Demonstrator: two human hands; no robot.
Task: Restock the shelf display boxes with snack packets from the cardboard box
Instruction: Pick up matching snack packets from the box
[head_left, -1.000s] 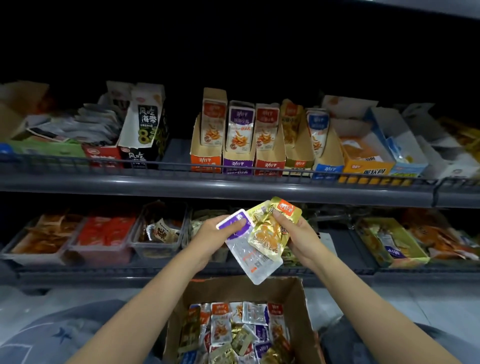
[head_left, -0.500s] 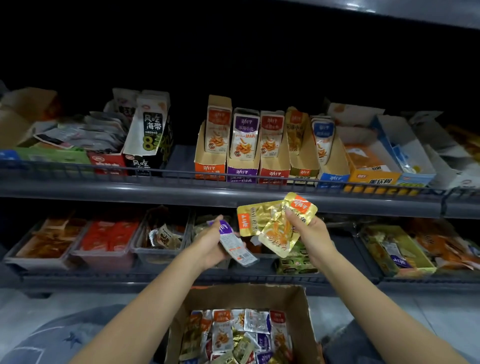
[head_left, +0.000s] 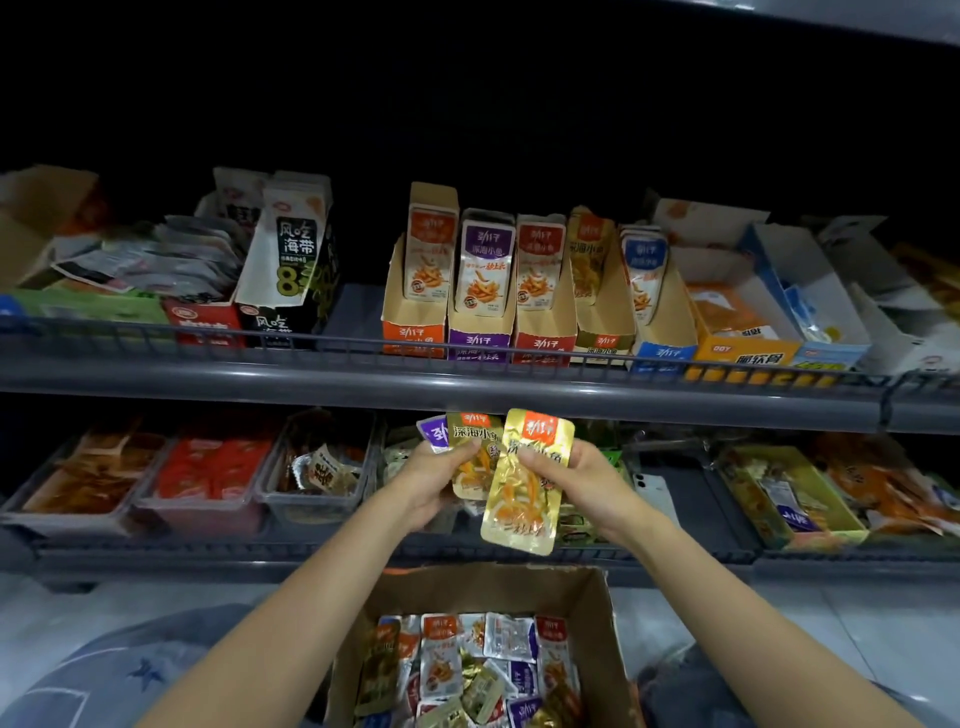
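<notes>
My right hand pinches a gold snack packet upright in front of the lower shelf. My left hand grips a second gold packet with a purple packet behind it. Below my arms stands the open cardboard box, holding several mixed packets. On the upper shelf stands a row of display boxes: orange, purple, red, gold and blue, each with packets upright inside.
A grey wire rail runs along the upper shelf's front. Seaweed boxes and loose packs sit to the left, and open white and blue cartons to the right. Clear trays and a phone lie on the lower shelf.
The left hand has taken one gold packet in front of its purple packet. The right hand's gold packet has turned upright and come down closer to the left hand.
</notes>
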